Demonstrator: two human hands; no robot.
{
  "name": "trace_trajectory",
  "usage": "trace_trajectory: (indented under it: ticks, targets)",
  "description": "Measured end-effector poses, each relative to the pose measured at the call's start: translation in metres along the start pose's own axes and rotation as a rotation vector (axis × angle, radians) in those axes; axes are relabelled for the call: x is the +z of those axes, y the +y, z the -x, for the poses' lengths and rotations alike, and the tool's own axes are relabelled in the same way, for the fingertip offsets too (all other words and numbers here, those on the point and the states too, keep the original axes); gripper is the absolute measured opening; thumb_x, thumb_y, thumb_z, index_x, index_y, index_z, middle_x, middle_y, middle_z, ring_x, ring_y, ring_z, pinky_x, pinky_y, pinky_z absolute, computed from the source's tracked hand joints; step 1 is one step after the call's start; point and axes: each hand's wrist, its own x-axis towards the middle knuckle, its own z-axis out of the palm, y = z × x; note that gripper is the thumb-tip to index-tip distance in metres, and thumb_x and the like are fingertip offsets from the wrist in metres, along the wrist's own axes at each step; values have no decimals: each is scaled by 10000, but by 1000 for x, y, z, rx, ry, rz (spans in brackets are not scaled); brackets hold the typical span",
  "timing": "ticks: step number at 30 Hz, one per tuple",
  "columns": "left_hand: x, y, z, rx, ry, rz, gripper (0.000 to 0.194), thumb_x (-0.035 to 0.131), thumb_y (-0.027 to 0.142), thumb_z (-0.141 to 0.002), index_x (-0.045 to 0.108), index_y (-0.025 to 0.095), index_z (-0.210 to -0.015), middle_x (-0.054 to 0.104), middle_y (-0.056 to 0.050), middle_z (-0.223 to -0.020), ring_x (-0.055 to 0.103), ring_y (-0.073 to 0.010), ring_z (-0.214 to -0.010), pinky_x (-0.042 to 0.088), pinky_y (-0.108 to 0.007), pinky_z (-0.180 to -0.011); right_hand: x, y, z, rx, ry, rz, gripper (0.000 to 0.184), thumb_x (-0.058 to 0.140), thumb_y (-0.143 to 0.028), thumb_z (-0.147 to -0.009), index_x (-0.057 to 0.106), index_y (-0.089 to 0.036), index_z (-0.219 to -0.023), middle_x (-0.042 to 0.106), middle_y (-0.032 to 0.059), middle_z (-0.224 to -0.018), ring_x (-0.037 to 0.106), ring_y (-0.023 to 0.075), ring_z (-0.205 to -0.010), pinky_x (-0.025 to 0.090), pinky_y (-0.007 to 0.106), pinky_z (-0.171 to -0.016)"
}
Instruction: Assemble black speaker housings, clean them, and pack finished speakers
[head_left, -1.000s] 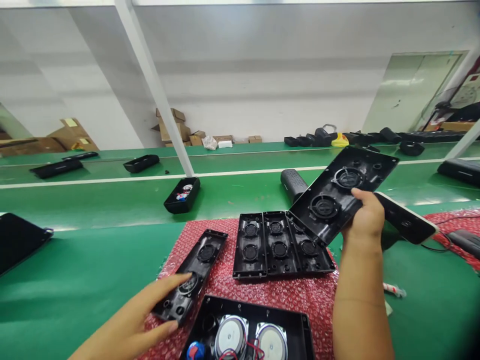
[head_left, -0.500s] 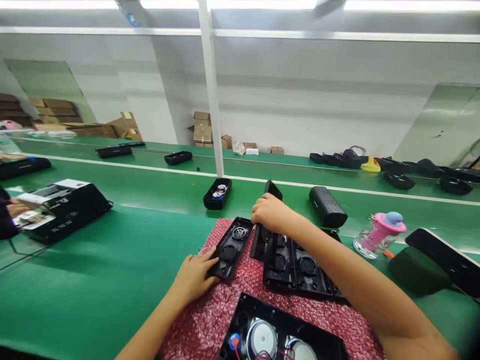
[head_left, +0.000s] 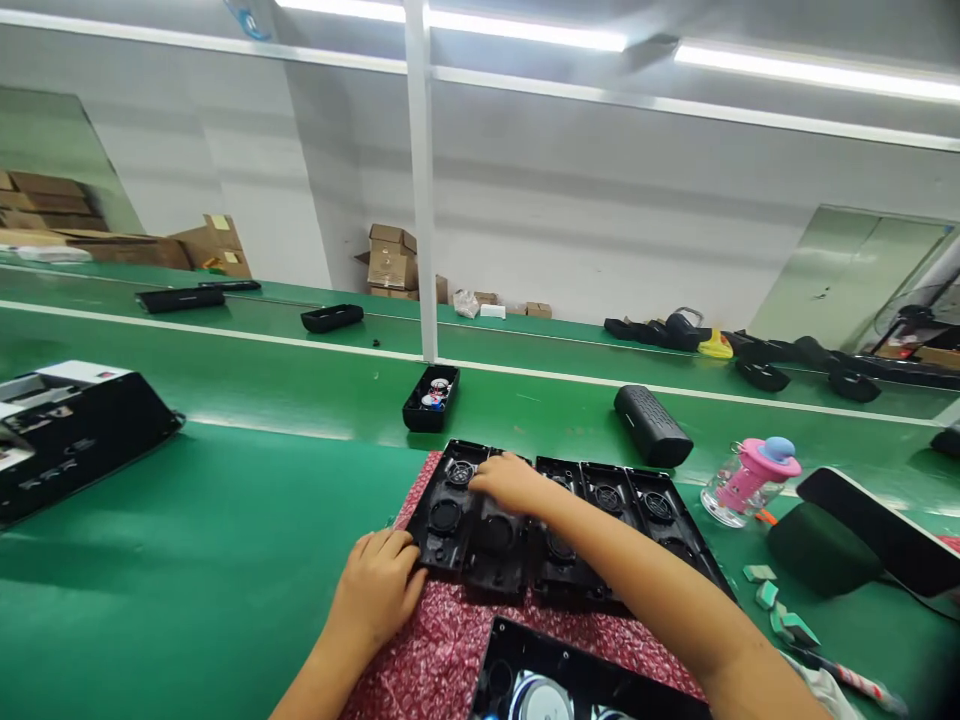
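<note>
Several open black speaker housings lie side by side in a row on red bubble wrap (head_left: 450,640), their round grilles showing. My left hand (head_left: 379,580) holds the lower left corner of the leftmost housing (head_left: 445,516), thumb at its bottom edge. At the upper end of the second housing (head_left: 496,540), the fingers of my right hand (head_left: 510,482) are curled around it; their tips are partly hidden. My right forearm crosses over the housings to the right. Nearest me lies a larger black speaker shell (head_left: 585,670) with round drivers fitted, cut off by the frame.
Behind the row stand a small black shell with wired parts (head_left: 431,398) and a dark speaker (head_left: 652,425). To the right are a pink-lidded bottle (head_left: 750,480), a tilted black panel (head_left: 885,530) and green-white foam pieces (head_left: 787,620). A black-and-white box (head_left: 82,430) sits left.
My right hand has lowered the raised housing flat into the row, beside the leftmost one. That leftmost housing now sits straighter against the others. The view has shifted slightly right.
</note>
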Motion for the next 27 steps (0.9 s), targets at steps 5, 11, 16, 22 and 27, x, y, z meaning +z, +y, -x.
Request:
trace_trajectory:
  ticks: [5,11,16,22,27]
  targets:
    - [12,1,-1,109,59,18,281,517,157,-798,699,166,-1013,687,-154,-1153,647,-326,-1066,505,-551,-946,17,77,18,359,-13,-153,318,608,-340,-973,593,-166,-1238,600,97,-1264,618,234,-1104,541,455,-940]
    - [24,11,-1,226,42,50,620,572,172,-740,552,273,-1352,583,-135,-1396,590,-342,-1218,495,-586,-977,44,107,41,457,-54,-347,290,613,-341,-971,611,-155,-1193,631,82,-1189,646,207,-1017,570,403,-872]
    - [27,20,-3,250,25,72,648,659,285,-763,508,306,-1393,578,-131,-1404,564,-380,-1246,418,-703,-1016,21,107,54,450,81,-419,280,616,-343,-969,620,-146,-1168,635,82,-1184,639,216,-1047,552,430,-909]
    - [27,26,-4,259,-2,133,481,746,212,-748,637,205,-1217,703,-96,-1032,678,-257,-925,592,-398,-801,-51,108,123,466,336,-561,198,681,-157,-834,703,-144,-1031,682,55,-979,631,195,-931,505,373,-902]
    - [30,25,-4,286,-14,195,372,744,180,-769,661,218,-1130,690,-45,-960,659,-220,-846,569,-349,-751,-66,111,195,684,479,-855,642,628,-82,-641,642,-208,-1270,655,-8,-825,496,82,-507,429,222,-503]
